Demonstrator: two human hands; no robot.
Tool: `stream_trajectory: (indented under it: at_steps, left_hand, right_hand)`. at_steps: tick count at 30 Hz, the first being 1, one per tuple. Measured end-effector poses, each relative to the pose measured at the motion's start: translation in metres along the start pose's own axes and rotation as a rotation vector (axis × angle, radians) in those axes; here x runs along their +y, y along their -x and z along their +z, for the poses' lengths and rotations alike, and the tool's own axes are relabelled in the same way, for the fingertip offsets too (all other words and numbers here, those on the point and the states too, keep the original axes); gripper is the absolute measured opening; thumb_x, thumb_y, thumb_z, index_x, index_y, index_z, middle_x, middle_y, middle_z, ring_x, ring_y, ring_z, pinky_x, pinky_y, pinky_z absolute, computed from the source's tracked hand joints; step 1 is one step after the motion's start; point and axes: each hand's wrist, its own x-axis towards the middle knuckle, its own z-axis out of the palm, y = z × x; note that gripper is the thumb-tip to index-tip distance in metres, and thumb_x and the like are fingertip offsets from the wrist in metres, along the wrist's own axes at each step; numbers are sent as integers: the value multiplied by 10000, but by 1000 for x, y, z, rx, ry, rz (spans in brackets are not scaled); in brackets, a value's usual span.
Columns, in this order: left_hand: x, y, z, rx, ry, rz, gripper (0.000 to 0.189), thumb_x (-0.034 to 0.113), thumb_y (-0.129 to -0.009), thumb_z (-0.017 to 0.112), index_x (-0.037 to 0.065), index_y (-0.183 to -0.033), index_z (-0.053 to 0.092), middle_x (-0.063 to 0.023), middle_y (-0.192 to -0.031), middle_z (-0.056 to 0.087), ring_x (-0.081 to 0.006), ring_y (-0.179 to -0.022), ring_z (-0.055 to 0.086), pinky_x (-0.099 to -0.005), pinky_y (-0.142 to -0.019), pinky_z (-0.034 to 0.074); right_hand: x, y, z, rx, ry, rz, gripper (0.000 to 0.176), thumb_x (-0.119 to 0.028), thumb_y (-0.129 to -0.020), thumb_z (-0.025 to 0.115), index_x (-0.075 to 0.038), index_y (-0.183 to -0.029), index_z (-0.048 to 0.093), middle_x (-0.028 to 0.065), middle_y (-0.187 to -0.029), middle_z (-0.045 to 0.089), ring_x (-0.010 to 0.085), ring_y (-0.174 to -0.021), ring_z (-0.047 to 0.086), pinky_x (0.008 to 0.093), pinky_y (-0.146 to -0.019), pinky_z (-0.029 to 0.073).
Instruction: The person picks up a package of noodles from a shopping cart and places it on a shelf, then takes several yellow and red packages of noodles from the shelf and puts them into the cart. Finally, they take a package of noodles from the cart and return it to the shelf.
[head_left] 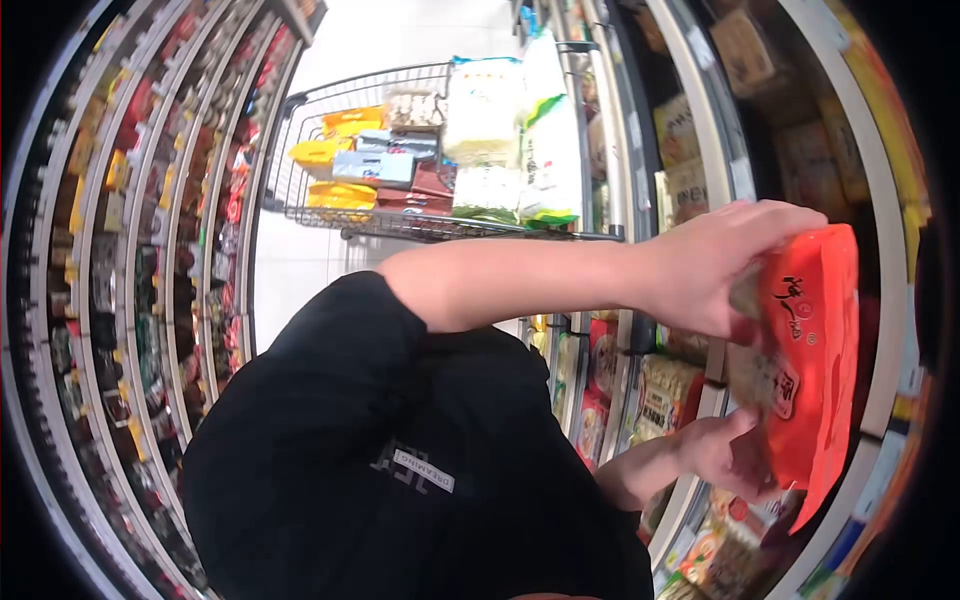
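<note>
A bright orange-red food packet [812, 340] with dark brush-style characters and a partly see-through side is held up in front of the shelves. My left hand [735, 265] grips its upper end, with the fingers wrapped behind and out of sight. Lower down, my right hand [735, 455] holds the packet's other end, thumb against the near side. What is inside the packet cannot be made out clearly.
A wire shopping cart [365, 78] stands in the aisle, loaded with large white-green bags [487, 110], yellow packs [340, 195] and blue packs [375, 168]. Shelves of bagged goods [665, 395] line the right; more packed shelves [140, 250] run along the left.
</note>
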Motion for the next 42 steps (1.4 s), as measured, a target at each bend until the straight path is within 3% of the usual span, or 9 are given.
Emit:
stream_trajectory:
  at_steps: [1,4,10,15,18,24,27,30,42]
  left_hand:
    - [5,12,-15,-26,64,-61,1011,190,-787,908,95,-1564,269,-131,-1503,471,-260,-1368,518,-422,-1126,439]
    - [-1,66,-54,161,43,-233,1097,350,-758,931,127,-1557,214,-197,-1407,524,-336,-1334,543,-446,-1119,439]
    - [37,161,-145,520,34,-382,1158,110,-705,958,108,-1562,179,-158,-1516,409,-257,-1461,396,-411,-1215,324]
    - [79,219,-228,587,-172,-493,1204,90,-696,956,70,-1628,194,-150,-1573,393,-248,-1478,386,-402,-1227,319]
    - [98,247,-285,615,-283,-590,1174,93,-701,953,86,-1624,228,-150,-1569,407,-258,-1460,417,-404,-1215,345]
    - [132,304,-395,572,-887,-882,1147,73,-723,921,82,-1633,223,-137,-1568,435,-241,-1460,431,-394,-1216,347]
    - [138,332,-437,759,-700,-969,1153,52,-720,919,83,-1634,217,-143,-1540,470,-243,-1423,478,-391,-1194,383]
    - [141,368,-470,814,-650,-979,1161,30,-727,909,86,-1639,193,-139,-1509,502,-246,-1376,528,-384,-1162,425]
    - [99,445,-469,1207,-597,-891,813,-6,-866,767,73,-1534,311,-169,-1422,549,-251,-1327,555,-381,-1102,479]
  right_hand:
    - [0,6,7,-49,-49,90,867,-166,-825,901,-10,-1452,322,228,-1395,497,361,-1239,549,515,-1094,483]
    - [-24,29,37,-215,-205,399,917,-226,-797,931,-33,-1464,332,208,-1399,498,337,-1255,537,483,-1104,464]
    - [-84,78,130,-516,-610,842,1016,-138,-734,937,-75,-1523,300,149,-1513,399,325,-1374,468,497,-1170,403]
    - [-115,91,216,-1086,-970,1258,1178,-72,-676,951,-26,-1601,222,156,-1512,431,290,-1379,489,464,-1154,424]
    - [-136,121,277,-1375,-960,1117,1155,-53,-676,944,-9,-1593,243,159,-1509,455,264,-1380,500,436,-1130,453]
    - [-218,187,398,-1556,-1039,933,1001,-77,-696,939,-48,-1511,357,145,-1391,591,222,-1292,587,372,-1088,491]
    - [-263,231,446,-1645,-1075,1033,969,-91,-682,939,-63,-1480,388,162,-1370,588,266,-1309,574,380,-1109,472]
    - [-292,282,484,-1625,-963,603,1000,-122,-648,954,-68,-1480,401,173,-1399,528,321,-1363,502,407,-1151,427]
    - [-322,367,596,-1822,-1244,253,1016,-102,-618,933,-106,-1508,444,172,-1436,519,359,-1387,464,426,-1164,424]
